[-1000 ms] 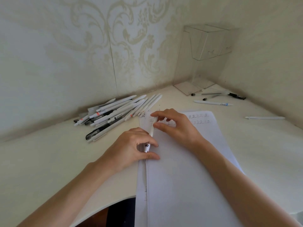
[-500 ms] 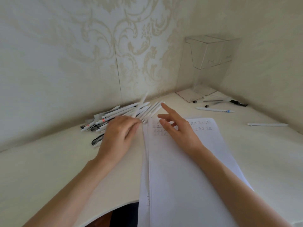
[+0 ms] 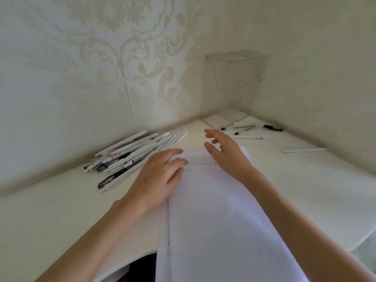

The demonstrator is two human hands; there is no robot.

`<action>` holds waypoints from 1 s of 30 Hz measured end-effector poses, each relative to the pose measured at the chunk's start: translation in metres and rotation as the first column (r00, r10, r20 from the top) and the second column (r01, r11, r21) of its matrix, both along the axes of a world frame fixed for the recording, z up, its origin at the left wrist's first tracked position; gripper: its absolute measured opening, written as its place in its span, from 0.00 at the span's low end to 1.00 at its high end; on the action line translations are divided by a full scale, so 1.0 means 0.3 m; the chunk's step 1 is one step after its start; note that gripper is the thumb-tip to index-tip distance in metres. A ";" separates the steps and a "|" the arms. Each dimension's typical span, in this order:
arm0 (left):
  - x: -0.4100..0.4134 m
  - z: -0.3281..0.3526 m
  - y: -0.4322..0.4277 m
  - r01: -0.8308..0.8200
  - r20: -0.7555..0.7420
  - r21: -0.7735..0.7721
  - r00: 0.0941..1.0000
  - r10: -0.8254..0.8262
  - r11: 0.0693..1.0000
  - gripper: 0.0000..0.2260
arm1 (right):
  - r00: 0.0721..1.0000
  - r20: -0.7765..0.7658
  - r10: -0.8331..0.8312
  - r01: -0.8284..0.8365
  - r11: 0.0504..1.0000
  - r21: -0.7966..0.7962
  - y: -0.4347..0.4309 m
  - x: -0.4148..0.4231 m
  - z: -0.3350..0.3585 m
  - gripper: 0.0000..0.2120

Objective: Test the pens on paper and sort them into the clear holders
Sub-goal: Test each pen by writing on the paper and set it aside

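Note:
A heap of mostly white pens (image 3: 132, 155) lies on the white table against the left wall. A sheet of white paper (image 3: 215, 216) with small marks near its top runs down the middle of the table. My left hand (image 3: 160, 176) rests flat on the paper's left edge, beside the heap, fingers apart and empty. My right hand (image 3: 227, 153) hovers over the top of the paper, fingers spread, holding nothing. Clear holders (image 3: 236, 74) stand in the far corner.
Several loose pens (image 3: 250, 131) lie near the base of the holders, and a single white pen (image 3: 305, 150) lies off to the right. Patterned walls close in the table at the left and right.
Both hands held a white pen over the paper a second ago. My left hand then carried it to the heap and let go. Both hands are now empty with fingers spread.

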State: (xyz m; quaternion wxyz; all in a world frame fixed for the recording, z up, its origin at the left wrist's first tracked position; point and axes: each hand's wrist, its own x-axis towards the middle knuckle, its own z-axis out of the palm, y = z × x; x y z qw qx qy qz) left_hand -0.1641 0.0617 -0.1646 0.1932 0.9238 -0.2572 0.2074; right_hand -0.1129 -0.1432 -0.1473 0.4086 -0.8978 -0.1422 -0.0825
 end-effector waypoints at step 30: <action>-0.038 -0.050 -0.072 0.297 -0.145 0.015 0.945 -0.292 0.955 0.22 | 0.897 0.284 -0.338 0.435 0.786 -0.439 -0.420 -0.003 0.004 0.20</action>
